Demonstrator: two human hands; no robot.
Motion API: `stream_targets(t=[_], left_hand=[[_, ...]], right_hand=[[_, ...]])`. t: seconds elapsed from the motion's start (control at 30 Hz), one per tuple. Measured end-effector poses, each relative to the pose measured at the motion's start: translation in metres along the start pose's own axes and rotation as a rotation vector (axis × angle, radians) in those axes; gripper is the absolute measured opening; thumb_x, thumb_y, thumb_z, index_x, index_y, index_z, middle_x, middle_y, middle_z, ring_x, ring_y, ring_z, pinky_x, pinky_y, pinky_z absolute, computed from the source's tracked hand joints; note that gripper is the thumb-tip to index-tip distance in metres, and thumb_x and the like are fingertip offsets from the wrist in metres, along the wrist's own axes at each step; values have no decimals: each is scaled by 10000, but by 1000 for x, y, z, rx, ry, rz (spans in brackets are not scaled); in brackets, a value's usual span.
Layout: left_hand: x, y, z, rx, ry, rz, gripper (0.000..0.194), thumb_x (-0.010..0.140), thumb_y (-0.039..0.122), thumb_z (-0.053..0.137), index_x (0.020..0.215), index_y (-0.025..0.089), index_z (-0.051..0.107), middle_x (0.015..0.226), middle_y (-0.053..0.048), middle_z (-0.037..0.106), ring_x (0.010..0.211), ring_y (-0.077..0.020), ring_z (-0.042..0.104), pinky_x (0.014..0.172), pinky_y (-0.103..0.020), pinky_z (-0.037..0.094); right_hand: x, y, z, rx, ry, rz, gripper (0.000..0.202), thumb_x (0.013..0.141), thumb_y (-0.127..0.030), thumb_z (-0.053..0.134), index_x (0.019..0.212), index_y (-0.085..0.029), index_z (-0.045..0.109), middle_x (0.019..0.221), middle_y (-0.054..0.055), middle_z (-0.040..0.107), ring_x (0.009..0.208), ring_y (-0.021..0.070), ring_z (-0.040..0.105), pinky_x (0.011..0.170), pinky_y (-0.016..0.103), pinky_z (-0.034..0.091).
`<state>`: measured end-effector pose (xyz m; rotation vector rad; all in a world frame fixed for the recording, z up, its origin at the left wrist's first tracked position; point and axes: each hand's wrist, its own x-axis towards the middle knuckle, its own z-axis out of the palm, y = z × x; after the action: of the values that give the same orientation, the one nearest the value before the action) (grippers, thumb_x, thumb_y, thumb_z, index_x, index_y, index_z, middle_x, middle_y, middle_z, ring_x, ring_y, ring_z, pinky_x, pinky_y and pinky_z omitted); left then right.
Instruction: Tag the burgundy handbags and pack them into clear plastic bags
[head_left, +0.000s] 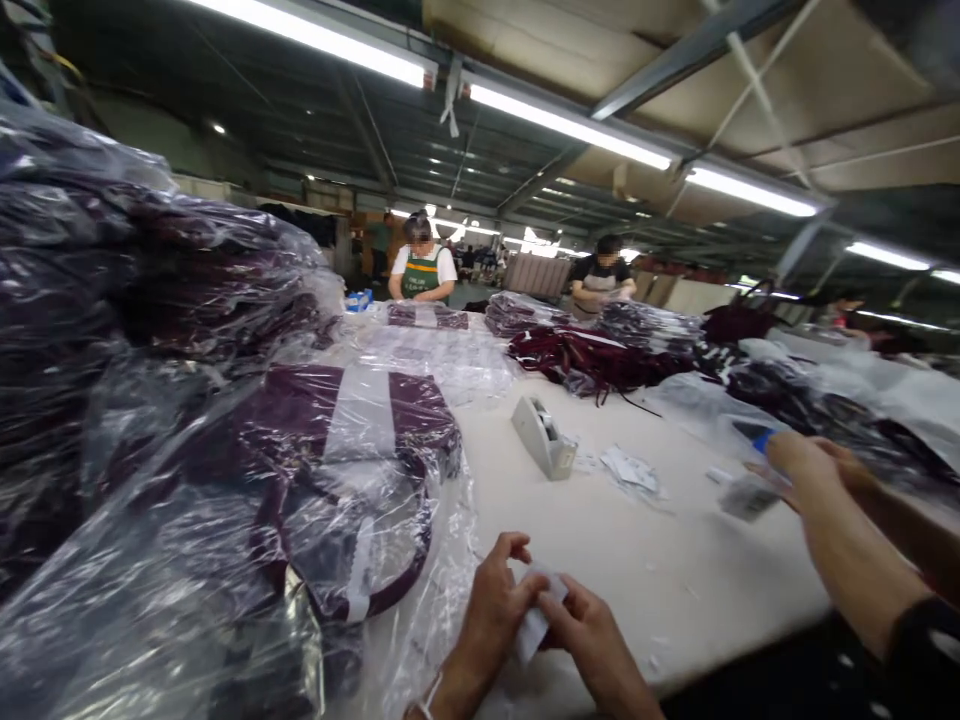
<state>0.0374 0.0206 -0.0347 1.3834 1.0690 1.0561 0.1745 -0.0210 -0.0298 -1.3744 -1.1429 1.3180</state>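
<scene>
Head view | both hands [487,608] pinch white slip [531,632] | long axis slants, near end leftward

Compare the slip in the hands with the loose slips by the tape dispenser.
Support: the slip is held between the left hand and right hand; the loose slips lie on the table near the tape dispenser.
Count: the slip looks like one piece; the loose slips are several, overlapping.
Surface: the slip's visible part looks plain; the loose slips show dark marks.
Shared: both whitish.
</scene>
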Motion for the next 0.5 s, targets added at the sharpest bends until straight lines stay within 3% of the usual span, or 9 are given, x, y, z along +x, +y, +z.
stream_targets(t=[0.13, 0.23, 0.37, 0.5], left_hand=[[2, 0, 0, -95, -185, -8, 361, 839, 491, 574, 944, 148, 619, 750, 2, 611, 660, -148, 541, 615, -249, 404], [2, 2, -1, -101, -257, -38, 385, 816, 533, 612, 830, 148, 618, 728, -4, 632, 664, -159, 565, 609, -249, 418], [2, 3, -1, -74, -197, -42, 405, 766, 562, 665, 741, 163, 598, 649, 23, 599, 627, -152, 552, 584, -236, 415], [3, -1, -1, -49, -70, -51, 506, 705, 674, 669, 699, 179, 567, 597, 43, 569, 573, -139, 519, 541, -225, 408]], right_hand=[[-6, -16, -3, -30, -8, -93, 420, 780, -550, 649, 892, -146, 670, 696, 4, 609, 625, 142, 537, 568, 250, 439], [-10, -20, -5, -41, 61, -134, 390, 801, -506, 629, 976, -158, 641, 740, 2, 620, 640, 133, 541, 572, 238, 426], [-10, -11, -1, 58, 109, -50, 497, 747, -493, 646, 1100, -168, 519, 627, -54, 548, 523, 106, 496, 508, 221, 404], [-7, 0, 12, 116, 106, -6, 458, 666, -436, 690, 1002, -176, 517, 664, -53, 529, 509, 114, 504, 476, 256, 467]])
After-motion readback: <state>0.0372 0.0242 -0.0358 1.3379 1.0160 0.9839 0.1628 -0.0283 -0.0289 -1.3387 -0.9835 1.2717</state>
